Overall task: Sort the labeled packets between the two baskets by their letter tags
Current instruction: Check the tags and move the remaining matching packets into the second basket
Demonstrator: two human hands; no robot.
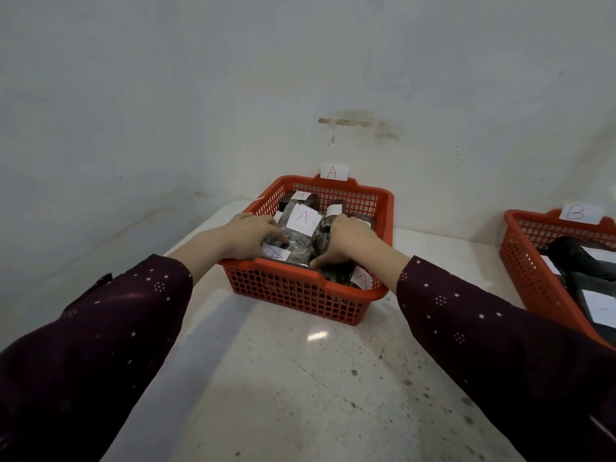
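A red basket (310, 290) sits on the white table (300, 378) at 12 o'clock. A white card with a red A (333, 172) stands on its far rim. The basket is full of packets, and the tags that can be read have a red A on them.

Both hands are inside this basket. The left grip (253, 235) is at the 9 o'clock side. Its fingers bend down onto a see-through packet (296, 245) that has a big A tag on top. The thumb is hidden, so I cannot tell if this grip is grasping the packet or just touching it.

The right grip (353, 241) is at the 3 o'clock side. Its fingers curl over a dark packet (324, 236), and its thumb presses the near side, so it is grasping that packet. The dark packet lies in the middle of the basket, just beside the see-through one.

Another packet with an A tag (361, 278) lies in the basket's near corner at 5 o'clock, under the right wrist.

A second red basket (526, 261) sits at 3 o'clock, well apart from the first. It has a white card with a B (576, 213) on its rim. Dark packets (573, 258) with white tags lie in it.

Both arms wear dark dotted sleeves (100, 328). A pale wall (200, 95) stands behind the table.
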